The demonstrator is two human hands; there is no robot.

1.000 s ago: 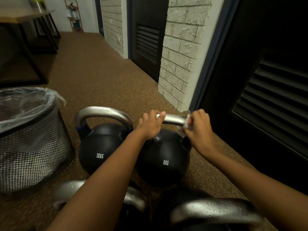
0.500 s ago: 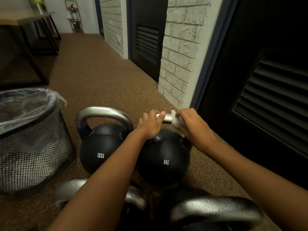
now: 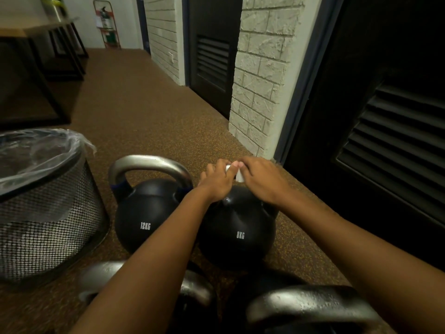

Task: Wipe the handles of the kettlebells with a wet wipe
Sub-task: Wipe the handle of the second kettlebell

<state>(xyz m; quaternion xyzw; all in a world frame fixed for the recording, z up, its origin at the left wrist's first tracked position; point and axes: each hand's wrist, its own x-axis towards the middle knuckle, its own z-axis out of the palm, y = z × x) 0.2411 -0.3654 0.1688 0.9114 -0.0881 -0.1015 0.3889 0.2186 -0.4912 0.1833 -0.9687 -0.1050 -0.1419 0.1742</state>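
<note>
At the far left, a black wire-mesh waste bin (image 3: pixel 48 213) lined with clear plastic is seen standing on the brown speckled floor (image 3: pixel 144 116). Just to its right, a black round kettlebell marked 12KG (image 3: pixel 144 222) is set upright, and its silver arched handle (image 3: pixel 149 162) is touched by neither hand. Close against that kettlebell's right side, a black round kettlebell marked 8KG (image 3: pixel 238 235) is placed; its top handle is hidden under the two hands. The left hand (image 3: pixel 216 183) is curled over the left end of the top handle, with the fingers wrapped round it. A white wet wipe (image 3: pixel 238 175) is pinched against the top handle by the right hand (image 3: pixel 262 183), whose fingers are bent down over it. Only a small white fold is shown, just below the right fingertips and between the two hands, which are brought together at the fingertips. Along the bottom edge, a near silver handle (image 3: pixel 195 289) is partly covered by the left forearm, and a second near handle (image 3: pixel 310 306) is seen blurred to its right. Further right, a white brick pillar (image 3: pixel 260 80) is followed by a black louvred door (image 3: pixel 397 141)
</note>
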